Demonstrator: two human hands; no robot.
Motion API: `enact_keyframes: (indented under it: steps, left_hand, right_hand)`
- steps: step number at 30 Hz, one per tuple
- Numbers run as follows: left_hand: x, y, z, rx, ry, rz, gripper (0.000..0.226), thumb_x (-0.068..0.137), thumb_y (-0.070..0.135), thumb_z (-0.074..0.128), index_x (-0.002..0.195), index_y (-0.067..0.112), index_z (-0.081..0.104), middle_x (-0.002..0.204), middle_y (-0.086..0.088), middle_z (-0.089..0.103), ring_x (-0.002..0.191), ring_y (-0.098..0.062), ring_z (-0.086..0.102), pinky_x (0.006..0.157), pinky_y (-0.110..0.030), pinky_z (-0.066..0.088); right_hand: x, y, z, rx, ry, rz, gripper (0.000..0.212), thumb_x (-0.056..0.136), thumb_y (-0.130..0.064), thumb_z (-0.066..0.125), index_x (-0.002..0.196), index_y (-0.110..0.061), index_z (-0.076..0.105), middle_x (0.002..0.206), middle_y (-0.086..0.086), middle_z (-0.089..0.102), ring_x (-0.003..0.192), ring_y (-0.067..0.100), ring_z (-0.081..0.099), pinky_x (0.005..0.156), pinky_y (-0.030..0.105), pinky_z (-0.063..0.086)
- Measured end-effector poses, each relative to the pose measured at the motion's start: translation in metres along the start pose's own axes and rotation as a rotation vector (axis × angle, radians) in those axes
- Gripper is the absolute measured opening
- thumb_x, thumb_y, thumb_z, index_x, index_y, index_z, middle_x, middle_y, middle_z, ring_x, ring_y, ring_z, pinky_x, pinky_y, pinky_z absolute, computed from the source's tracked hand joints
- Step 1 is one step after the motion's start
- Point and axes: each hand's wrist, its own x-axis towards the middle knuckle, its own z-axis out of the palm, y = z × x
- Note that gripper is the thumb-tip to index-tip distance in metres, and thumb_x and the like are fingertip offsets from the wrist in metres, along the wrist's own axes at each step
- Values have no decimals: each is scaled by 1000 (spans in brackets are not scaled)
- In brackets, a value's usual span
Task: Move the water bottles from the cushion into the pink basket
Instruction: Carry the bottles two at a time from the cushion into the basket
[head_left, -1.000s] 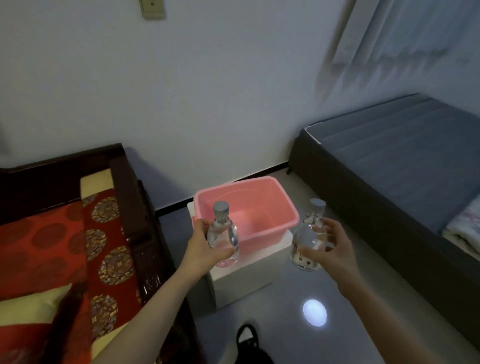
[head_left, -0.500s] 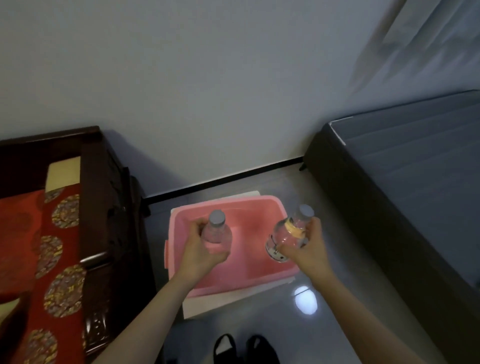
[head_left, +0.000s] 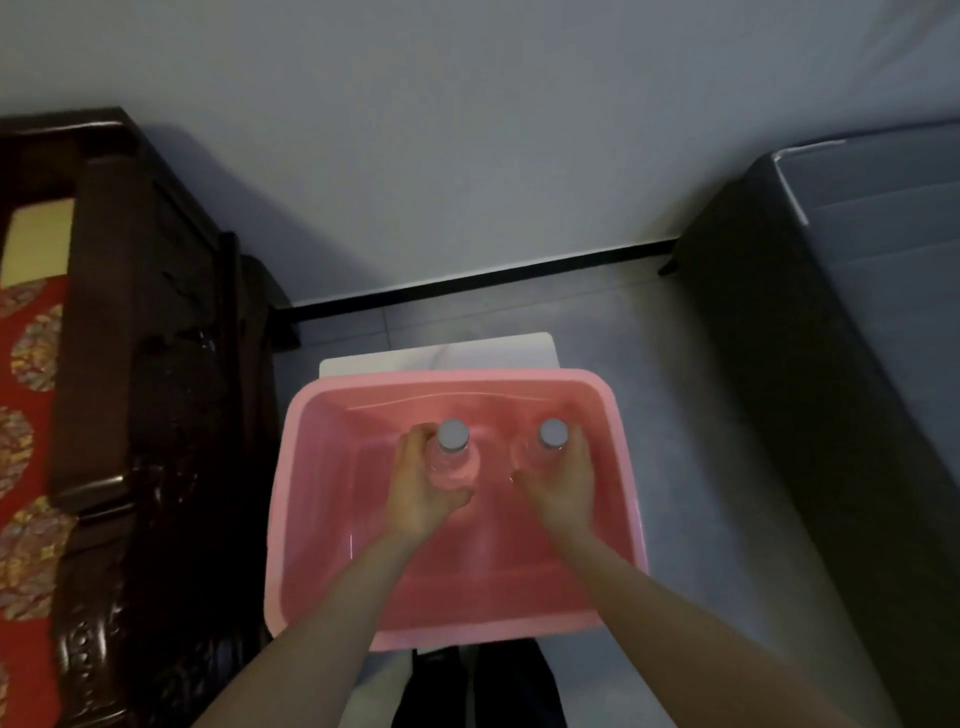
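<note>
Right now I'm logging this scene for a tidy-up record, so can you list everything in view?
pink basket: one, pink, on the white stand, centre
left water bottle: one, clear with grey cap, upright inside the basket
right water bottle: one, clear with grey cap, upright inside the basket
white stand: one, white, under the basket
wooden bench: one, dark brown, left
cushion: one, red patterned, on the bench
bed: one, dark grey, right
skirting: one, black, foot of the wall
left hand: grips the left water bottle
right hand: grips the right water bottle
</note>
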Motion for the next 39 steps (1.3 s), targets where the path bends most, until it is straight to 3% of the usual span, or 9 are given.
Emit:
enact_keyframes:
  steps: [4, 7, 10, 14, 18, 23, 30, 34, 39]
  left_hand:
    - [23, -22, 21, -17, 21, -5, 71, 45, 8, 76, 110, 15, 50, 112, -14, 55, 103, -33, 55, 88, -45, 48]
    - [34, -35, 29, 65, 17, 36, 73, 46, -2, 81, 113, 9, 54, 114, -9, 51, 108, -31, 51, 92, -31, 42]
    - [43, -37, 36, 74, 5, 56, 73, 47, -5, 82, 114, 7, 55, 111, -2, 47, 109, -30, 50, 93, -33, 42]
    - [48, -34, 46, 50, 21, 84, 69, 48, -3, 82, 111, 8, 57, 108, 0, 48, 107, -28, 51, 89, -25, 39]
    - [50, -33, 53, 54, 37, 98, 67, 47, 6, 84, 108, 13, 58, 108, 0, 52, 104, -26, 51, 88, -33, 43]
    - [60, -31, 63, 72, 96, 114, 57, 51, 8, 84, 103, 13, 60, 104, 1, 57, 100, -27, 52, 85, -39, 44]
    - [67, -27, 84, 33, 170, 108, 47, 60, 15, 82, 99, 14, 57, 101, -2, 59, 96, -27, 54, 83, -47, 47]
    - [66, -27, 90, -53, 181, 35, 62, 55, 16, 84, 106, 19, 48, 108, -7, 57, 99, -27, 57, 86, -47, 47]
    - [65, -29, 94, -26, 167, 19, 71, 54, 12, 87, 111, 19, 46, 112, -6, 55, 103, -26, 56, 87, -43, 48]
  right_hand:
    - [27, 18, 26, -80, 20, 49, 60, 73, -26, 72, 126, -15, 46, 125, 10, 57, 117, 31, 54, 97, 37, 43]
    - [33, 27, 35, -94, 27, 40, 61, 69, -27, 71, 124, -16, 47, 123, 10, 57, 116, 29, 55, 98, 36, 42]
    - [38, 34, 41, -48, 60, 7, 46, 69, -22, 73, 111, -18, 53, 111, 6, 63, 106, 26, 60, 96, 36, 44]
    - [48, 36, 42, 5, 52, -24, 30, 73, -25, 70, 99, -21, 56, 98, -3, 65, 95, 17, 62, 89, 35, 47]
    - [59, 35, 41, 39, -13, -57, 28, 72, -25, 67, 98, -23, 57, 98, -4, 65, 97, 16, 63, 88, 43, 50]
    - [62, 34, 41, 27, -49, -85, 33, 69, -25, 69, 99, -28, 55, 98, -9, 63, 97, 11, 62, 87, 41, 51]
    - [64, 30, 32, 65, -69, -100, 30, 70, -12, 70, 97, -19, 59, 94, -5, 67, 93, 11, 64, 83, 39, 52]
    - [55, 21, 24, 74, -33, -74, 47, 63, -19, 71, 106, -22, 52, 104, -7, 62, 96, 11, 59, 82, 26, 44]
    - [47, 13, 10, 45, -15, -200, 60, 73, 2, 67, 128, -11, 47, 123, 1, 50, 104, 6, 46, 88, 2, 31]
